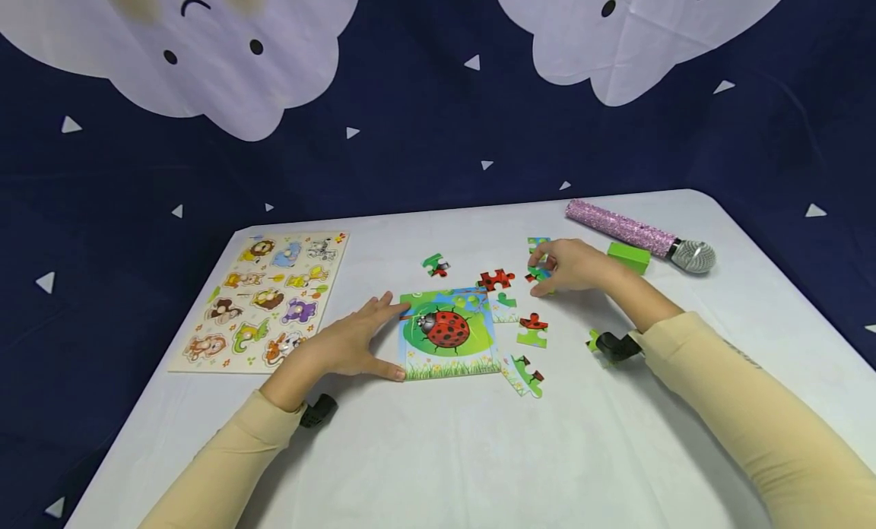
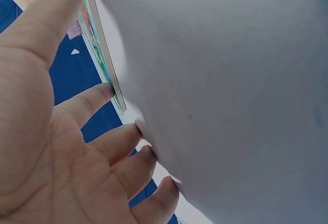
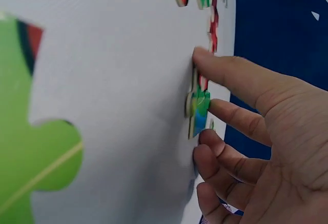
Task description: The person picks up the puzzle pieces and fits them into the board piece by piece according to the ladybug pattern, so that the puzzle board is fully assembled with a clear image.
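A square puzzle board [image 1: 419,365] printed with a ladybug lies mid-table. My left hand [image 1: 349,343] is at its left edge, thumb at the near corner and index finger higher up; the other fingers spread onto the cloth. My right hand [image 1: 575,267] is over the pieces to the upper right. Between its thumb and index finger it pinches a green, blue and red puzzle piece [image 3: 201,103], low at the tabletop. Another piece [image 1: 538,242] lies just beyond those fingers. A red piece [image 1: 496,280] touches the board's top right corner in the head view.
Loose pieces lie right of the board, including a red-and-green piece [image 1: 532,333] and a grassy piece [image 1: 523,377]. One piece [image 1: 436,265] is behind it. An animal peg puzzle [image 1: 267,293] lies left. A green block [image 1: 628,258] and pink glitter microphone [image 1: 636,232] are back right.
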